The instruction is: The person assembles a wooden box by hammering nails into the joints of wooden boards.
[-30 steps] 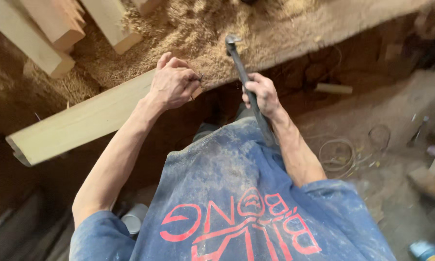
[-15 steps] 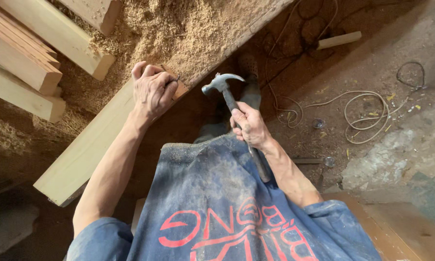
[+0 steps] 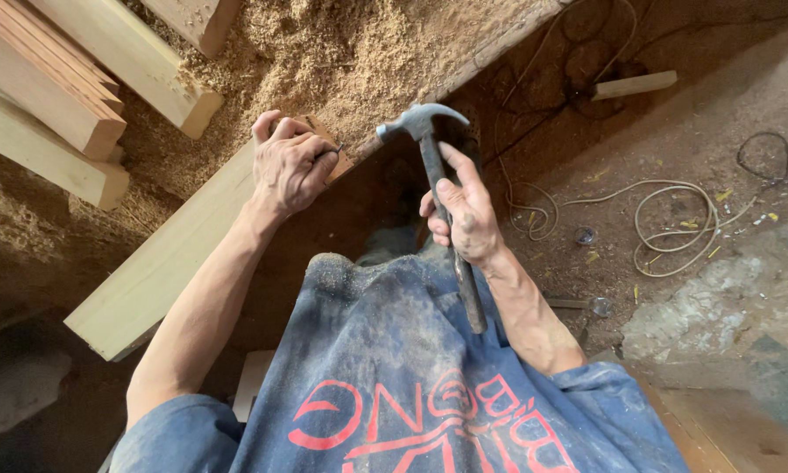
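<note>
Head view: near to far.
Right hand [image 3: 466, 215]: grip closed round hammer [image 3: 438, 188] mid-handle; steel, head-heavy, stiff.
Left hand [image 3: 290, 166]: fingers pinched, seemingly on a nail, at plank [image 3: 162, 263] far end; rigid, heavy timber.
Beyond: sawdust [image 3: 359, 52], stacked boards [image 3: 52, 96].

place: rough woodworking shop | signs: heaped sawdust [image 3: 341, 52] on the bench, stacked timber planks [image 3: 52, 114], dirt floor [image 3: 674, 158] strewn with loose cable [image 3: 674, 219], offcut block [image 3: 635, 85]

L hand [image 3: 290, 166] on plank [image 3: 162, 267], hammer [image 3: 438, 188] to its right, sawdust [image 3: 350, 52] behind
</note>
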